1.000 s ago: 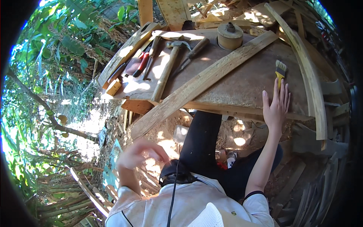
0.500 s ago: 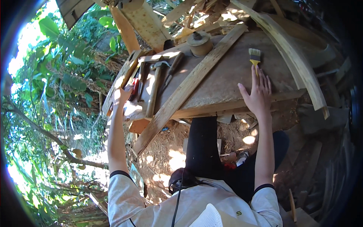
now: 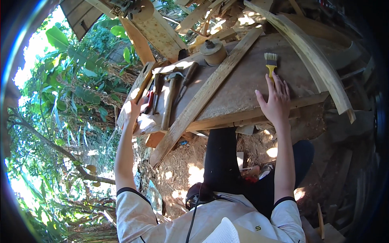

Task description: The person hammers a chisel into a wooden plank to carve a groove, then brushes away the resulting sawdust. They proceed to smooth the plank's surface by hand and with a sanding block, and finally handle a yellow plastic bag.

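Observation:
My right hand [image 3: 276, 99] lies on the wooden work surface [image 3: 243, 83] with its fingers spread. Its fingertips touch the yellow handle of a paintbrush [image 3: 270, 60], whose pale bristles point away from me. At the left end of the surface, my left hand [image 3: 133, 107] is closed at the lower end of a long, brown wooden-handled tool [image 3: 143, 86]; glare partly hides the fingers. Right beside that hand are a red-handled tool [image 3: 150, 99] and a slim tool with a dark wooden handle [image 3: 155, 87]. A claw hammer [image 3: 169, 101] and a chisel-like tool [image 3: 187, 79] lie farther right.
A long plank [image 3: 206, 94] crosses the surface diagonally and overhangs its near edge. A round wooden block [image 3: 213, 52] stands at the back. A long, bent timber strip [image 3: 320, 65] runs along the right. Scrap wood is piled behind, and plants [image 3: 85, 77] grow at the left.
The whole view has shifted slightly, moving the tools and table a little right and down. My left hand now sits more closely around the brown handle. The right hand stays at the paintbrush.

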`<state>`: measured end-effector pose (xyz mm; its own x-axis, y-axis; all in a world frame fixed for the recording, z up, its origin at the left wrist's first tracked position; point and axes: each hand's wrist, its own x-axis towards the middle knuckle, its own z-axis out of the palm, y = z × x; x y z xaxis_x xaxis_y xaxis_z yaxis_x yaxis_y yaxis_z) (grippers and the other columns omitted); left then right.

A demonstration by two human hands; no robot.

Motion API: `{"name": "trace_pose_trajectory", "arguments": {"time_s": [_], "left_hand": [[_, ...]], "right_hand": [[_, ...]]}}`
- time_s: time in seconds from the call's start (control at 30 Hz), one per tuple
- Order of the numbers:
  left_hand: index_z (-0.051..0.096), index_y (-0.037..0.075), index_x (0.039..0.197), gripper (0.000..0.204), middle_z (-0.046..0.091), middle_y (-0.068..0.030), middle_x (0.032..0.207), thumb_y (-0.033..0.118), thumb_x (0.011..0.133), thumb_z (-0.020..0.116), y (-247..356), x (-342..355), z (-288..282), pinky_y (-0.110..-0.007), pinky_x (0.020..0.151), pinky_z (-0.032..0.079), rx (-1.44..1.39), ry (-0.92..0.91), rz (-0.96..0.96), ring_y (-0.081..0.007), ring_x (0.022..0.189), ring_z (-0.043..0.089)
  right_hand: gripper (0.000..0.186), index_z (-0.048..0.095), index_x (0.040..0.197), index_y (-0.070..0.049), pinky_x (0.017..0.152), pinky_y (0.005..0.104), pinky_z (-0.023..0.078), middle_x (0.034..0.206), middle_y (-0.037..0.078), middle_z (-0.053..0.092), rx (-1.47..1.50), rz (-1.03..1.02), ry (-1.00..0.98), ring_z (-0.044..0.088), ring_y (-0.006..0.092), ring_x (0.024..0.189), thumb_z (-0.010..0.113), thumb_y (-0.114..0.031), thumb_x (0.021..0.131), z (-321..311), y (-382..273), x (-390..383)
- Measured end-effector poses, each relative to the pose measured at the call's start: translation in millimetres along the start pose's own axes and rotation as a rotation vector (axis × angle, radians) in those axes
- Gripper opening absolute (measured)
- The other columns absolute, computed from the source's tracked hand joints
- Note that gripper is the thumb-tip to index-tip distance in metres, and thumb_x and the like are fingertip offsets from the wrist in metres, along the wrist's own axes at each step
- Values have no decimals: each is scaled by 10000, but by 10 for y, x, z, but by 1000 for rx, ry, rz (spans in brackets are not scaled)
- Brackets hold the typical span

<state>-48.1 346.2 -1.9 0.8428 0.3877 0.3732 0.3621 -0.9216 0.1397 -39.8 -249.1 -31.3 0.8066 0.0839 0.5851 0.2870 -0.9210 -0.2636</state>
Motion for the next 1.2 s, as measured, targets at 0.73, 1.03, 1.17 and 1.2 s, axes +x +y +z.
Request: {"name": "trace_pose_trajectory", "arguments": {"time_s": [0.73,1.03,1.17,1.2], "left_hand": [[770,5,841,288,704,-62,791,284,818,837,951,-470,-999,-248,484,376,-684,27,189,-89,562,550],[757,53,1079,377,670,-57,1075,195,747,865,2493,-2074,-935,-305,621,568,-497,-216,593,-175,717,697],[696,47,1227,536,637,-106,1265,218,749,867,2510,-2242,-747,-362,794,579,-564,-224,649,-236,924,692],[670,37,1261,556,618,-132,1298,256,780,843,2464,-2161,-705,-387,874,547,-504,-142,615,-276,1018,660]], "right_hand": [[523,601,1302,3,1143,455,372,1358,204,588,800,60,100,507,334,1340,609,-401,970,-105,-516,-75],[441,640,1211,72,838,275,527,1133,152,718,1626,475,-539,670,133,1041,645,-314,997,-264,-1371,-750],[330,654,1201,69,808,253,528,1054,108,742,1455,474,-344,673,102,970,587,-204,1029,-219,-1162,-864],[318,651,1210,66,812,255,529,1060,103,742,1391,465,-297,673,104,979,578,-187,1032,-251,-1109,-870]]}}
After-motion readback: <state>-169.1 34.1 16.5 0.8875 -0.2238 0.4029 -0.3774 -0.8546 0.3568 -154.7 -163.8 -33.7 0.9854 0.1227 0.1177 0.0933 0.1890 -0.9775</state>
